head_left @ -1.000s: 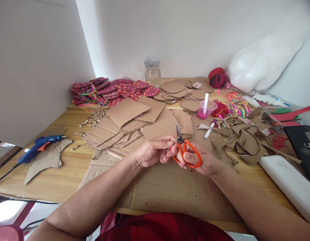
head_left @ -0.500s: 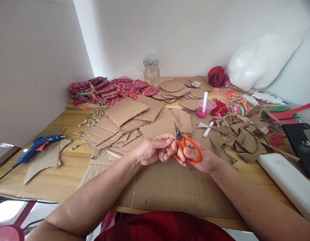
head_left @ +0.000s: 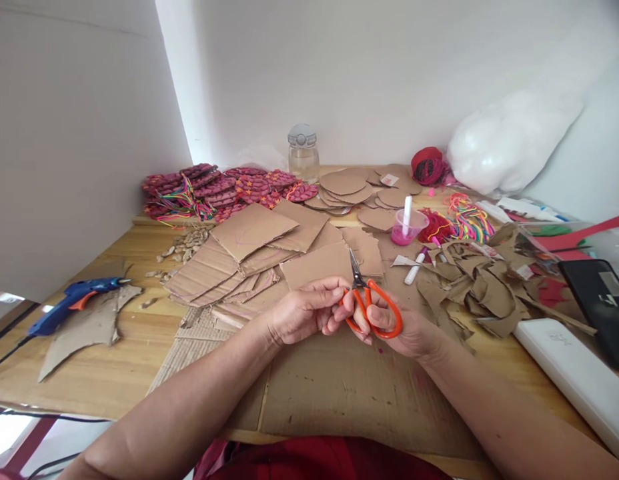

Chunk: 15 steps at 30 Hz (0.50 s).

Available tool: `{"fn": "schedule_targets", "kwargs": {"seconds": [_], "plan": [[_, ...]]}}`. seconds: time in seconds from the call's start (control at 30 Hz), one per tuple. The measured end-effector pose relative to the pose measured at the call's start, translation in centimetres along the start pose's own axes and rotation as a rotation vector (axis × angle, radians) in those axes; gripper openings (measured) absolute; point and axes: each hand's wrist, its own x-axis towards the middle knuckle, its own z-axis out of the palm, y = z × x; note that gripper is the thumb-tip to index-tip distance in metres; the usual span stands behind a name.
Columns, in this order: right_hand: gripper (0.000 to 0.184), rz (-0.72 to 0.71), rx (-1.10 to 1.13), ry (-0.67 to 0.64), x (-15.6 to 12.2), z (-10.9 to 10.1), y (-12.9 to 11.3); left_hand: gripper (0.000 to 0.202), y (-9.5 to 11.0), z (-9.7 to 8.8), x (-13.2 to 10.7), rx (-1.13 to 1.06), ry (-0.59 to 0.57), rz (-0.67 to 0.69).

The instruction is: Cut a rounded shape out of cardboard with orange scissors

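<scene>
Over a flat cardboard sheet [head_left: 349, 387], both hands meet at a pair of scissors [head_left: 387, 331] with orange handles and dark blades pointing up and away. My right hand [head_left: 407, 331] is closed round the handles, its thumb by the right loop. From the other side my left hand [head_left: 304, 312] is closed, thumb and fingertips pinched at the left loop; part of that loop is hidden by the fingers. Just beyond the hands lies a pile of cut cardboard pieces [head_left: 254, 230], some with pink drawn lines.
A blue glue gun [head_left: 74, 303] lies on a cardboard scrap at left. Behind are decorated pink pieces [head_left: 219, 190], a water bottle [head_left: 303, 157] and cardboard discs [head_left: 344, 183]. To the right are a pink cup [head_left: 408, 228], cardboard offcuts [head_left: 482, 283], a white box-like object [head_left: 564, 370] and a phone [head_left: 597, 300].
The view has tilted slightly, so most things sit a little lower in the picture. The hands and scissors keep nearly the same pose.
</scene>
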Motion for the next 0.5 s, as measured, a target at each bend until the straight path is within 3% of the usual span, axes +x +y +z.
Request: {"fn": "schedule_targets", "kwargs": {"seconds": [0.5], "plan": [[0.036, -0.011, -0.012, -0.003, -0.10, 0.06, 0.18, 0.033, -0.15, -0.50, 0.09, 0.053, -0.016, -0.002]]}}
